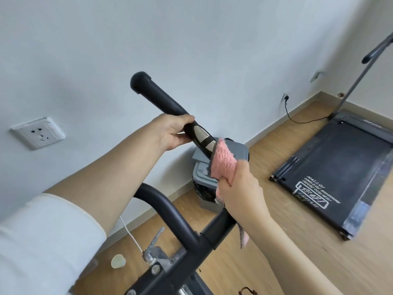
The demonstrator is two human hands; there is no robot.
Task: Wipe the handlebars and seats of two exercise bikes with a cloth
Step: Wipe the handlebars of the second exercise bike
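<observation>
Grips soft, limp-looking pink cloth (225, 165) bunched round rigid handlebar (157, 96) in right hand (240, 188); clasps it higher up with left hand (176, 133).

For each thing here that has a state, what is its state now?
left hand, grips the handlebar
right hand, presses the pink cloth on the handlebar
pink cloth, bunched in the right hand
wall socket, nothing plugged in
treadmill, lying flat, cable plugged in
bin, lined with black bag

A bin (204, 188) stands behind the handlebar (161, 103), left of the treadmill (340, 162).
</observation>
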